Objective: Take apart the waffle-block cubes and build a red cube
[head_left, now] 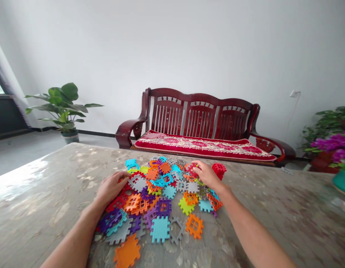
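A heap of interlocking plastic building tiles in several colours lies on the table between my hands. My left hand [113, 187] rests at the heap's left edge, fingers stretched over the pieces beside a grey tile [137, 183]; it grips nothing that I can see. At the far right of the heap, my right hand [207, 175] has its fingers closed on a red tile [191, 169]. A joined red block [218, 170] stands just right of that hand. Nearest me lie a solid orange tile [127, 251], a light blue tile [160, 229] and an orange window tile [194, 226].
The mottled grey tabletop [262, 208] reaches out to both sides. Behind it stands a dark red wooden bench [200, 115] with a red patterned cushion [203, 146]. A potted plant [66, 102] is at the left; purple flowers [336, 145] in a teal pot [342, 181] stand at the right.
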The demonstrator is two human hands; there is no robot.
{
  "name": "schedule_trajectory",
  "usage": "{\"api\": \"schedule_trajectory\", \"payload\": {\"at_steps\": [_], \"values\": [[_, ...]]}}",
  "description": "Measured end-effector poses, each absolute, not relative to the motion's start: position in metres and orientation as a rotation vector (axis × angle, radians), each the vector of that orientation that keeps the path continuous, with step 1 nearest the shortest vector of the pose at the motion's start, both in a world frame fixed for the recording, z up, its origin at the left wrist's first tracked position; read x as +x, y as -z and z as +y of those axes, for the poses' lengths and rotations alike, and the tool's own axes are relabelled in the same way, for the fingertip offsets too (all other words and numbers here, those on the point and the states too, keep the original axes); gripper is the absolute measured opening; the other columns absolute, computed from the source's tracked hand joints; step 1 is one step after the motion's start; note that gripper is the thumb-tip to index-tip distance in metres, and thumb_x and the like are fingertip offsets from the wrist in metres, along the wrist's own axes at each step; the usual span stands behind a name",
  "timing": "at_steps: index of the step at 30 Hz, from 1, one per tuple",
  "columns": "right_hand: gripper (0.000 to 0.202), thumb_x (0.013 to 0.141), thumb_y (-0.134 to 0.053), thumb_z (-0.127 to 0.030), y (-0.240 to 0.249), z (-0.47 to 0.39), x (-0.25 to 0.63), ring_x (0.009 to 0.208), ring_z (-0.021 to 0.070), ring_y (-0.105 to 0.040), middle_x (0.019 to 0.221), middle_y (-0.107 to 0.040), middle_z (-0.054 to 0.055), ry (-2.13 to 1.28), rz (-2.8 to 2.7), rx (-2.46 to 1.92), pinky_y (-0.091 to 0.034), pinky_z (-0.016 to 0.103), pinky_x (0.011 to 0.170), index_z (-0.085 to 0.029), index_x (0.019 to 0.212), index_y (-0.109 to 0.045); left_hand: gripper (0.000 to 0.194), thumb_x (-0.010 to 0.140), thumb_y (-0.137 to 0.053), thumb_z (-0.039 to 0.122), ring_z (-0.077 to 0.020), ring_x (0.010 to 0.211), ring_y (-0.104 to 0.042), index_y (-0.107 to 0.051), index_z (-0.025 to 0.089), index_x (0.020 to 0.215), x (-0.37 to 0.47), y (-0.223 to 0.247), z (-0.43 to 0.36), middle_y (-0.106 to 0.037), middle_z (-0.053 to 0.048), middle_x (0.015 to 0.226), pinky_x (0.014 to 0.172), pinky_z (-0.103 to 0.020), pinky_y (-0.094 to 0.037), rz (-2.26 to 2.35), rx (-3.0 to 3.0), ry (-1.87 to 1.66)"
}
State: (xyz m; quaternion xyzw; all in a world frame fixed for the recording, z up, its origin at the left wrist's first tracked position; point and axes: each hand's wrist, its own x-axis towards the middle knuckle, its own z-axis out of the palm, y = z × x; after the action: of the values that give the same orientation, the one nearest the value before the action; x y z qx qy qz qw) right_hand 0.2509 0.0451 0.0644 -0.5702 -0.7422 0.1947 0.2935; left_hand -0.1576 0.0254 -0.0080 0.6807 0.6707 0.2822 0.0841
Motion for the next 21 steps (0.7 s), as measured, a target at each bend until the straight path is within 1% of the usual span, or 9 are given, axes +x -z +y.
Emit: {"api": "schedule_trajectory", "payload": {"at_steps": [2, 3, 7, 10, 14, 18, 21], "values": [[0.039, 0.088, -0.048, -0.024, -0.063, 0.043, 0.262, 0.086, 0.0199, -0.068, 0.101, -0.073, 0.004, -0.664, -1.956, -1.516, -0.054, 0.035, 0.081, -0.022, 0.124, -0.062, 0.035, 0.082, -0.046, 0.045, -0.0217, 0.103, -0.065, -0.071, 0.029, 0.099, -0.158, 0.008, 0.026, -0.073, 0.0, 0.109, 0.094, -0.029, -0.047, 2.002, 2.035, -0.852], [0.038, 0.087, -0.047, -0.023, -0.063, 0.043, 0.266, 0.087, 0.0201, -0.068, 0.101, -0.073, 0.004, -0.719, -1.971, -1.507, -0.054, 0.035, 0.082, -0.021, 0.122, -0.064, 0.034, 0.082, -0.046, 0.045, -0.0217, 0.103, -0.065, -0.071, 0.029, 0.099, -0.158, 0.008, 0.026, -0.073, 0.0, 0.109, 0.094, -0.029, -0.047, 2.004, 2.037, -0.856], [0.035, 0.085, -0.048, -0.021, -0.059, 0.043, 0.274, 0.106, 0.022, -0.065, 0.115, -0.071, 0.006, -0.754, -2.118, -1.431, -0.048, 0.037, 0.097, -0.019, 0.111, -0.071, 0.035, 0.082, -0.046, 0.044, -0.0217, 0.102, -0.066, -0.071, 0.029, 0.099, -0.156, 0.006, 0.025, -0.073, 0.0, 0.11, 0.094, -0.03, -0.047, 2.018, 2.036, -0.855], [0.038, 0.083, -0.05, -0.02, -0.058, 0.043, 0.275, 0.11, 0.0228, -0.063, 0.119, -0.07, 0.008, -0.676, -2.161, -1.433, -0.046, 0.038, 0.1, -0.018, 0.115, -0.07, 0.036, 0.083, -0.045, 0.044, -0.0219, 0.103, -0.065, -0.071, 0.029, 0.101, -0.156, 0.006, 0.024, -0.073, -0.001, 0.111, 0.093, -0.031, -0.047, 2.021, 2.039, -0.838], [0.044, 0.077, -0.06, -0.025, -0.055, 0.04, 0.278, 0.107, 0.0246, -0.064, 0.12, -0.069, 0.009, -0.619, -2.125, -1.505, -0.048, 0.039, 0.095, -0.018, 0.12, -0.067, 0.036, 0.083, -0.044, 0.044, -0.0222, 0.103, -0.065, -0.071, 0.028, 0.101, -0.157, 0.007, 0.025, -0.073, -0.001, 0.11, 0.093, -0.031, -0.047, 2.009, 2.049, -0.837], [0.056, 0.07, -0.069, -0.028, -0.053, 0.036, 0.279, 0.12, 0.0273, -0.057, 0.129, -0.064, 0.009, -0.576, -2.211, -1.488, -0.042, 0.04, 0.103, -0.02, 0.126, -0.064, 0.035, 0.082, -0.045, 0.044, -0.022, 0.102, -0.066, -0.071, 0.028, 0.1, -0.157, 0.007, 0.025, -0.073, 0.0, 0.11, 0.093, -0.03, -0.047, 2.014, 2.049, -0.847], [0.063, 0.069, -0.07, -0.029, -0.057, 0.034, 0.276, 0.122, 0.0278, -0.056, 0.129, -0.064, 0.009, -0.503, -2.314, -1.549, -0.041, 0.04, 0.104, -0.022, 0.131, -0.06, 0.036, 0.082, -0.045, 0.044, -0.0227, 0.102, -0.066, -0.072, 0.028, 0.1, -0.156, 0.006, 0.024, -0.073, -0.001, 0.11, 0.092, -0.031, -0.048, 2.023, 2.046, -0.846]]}}
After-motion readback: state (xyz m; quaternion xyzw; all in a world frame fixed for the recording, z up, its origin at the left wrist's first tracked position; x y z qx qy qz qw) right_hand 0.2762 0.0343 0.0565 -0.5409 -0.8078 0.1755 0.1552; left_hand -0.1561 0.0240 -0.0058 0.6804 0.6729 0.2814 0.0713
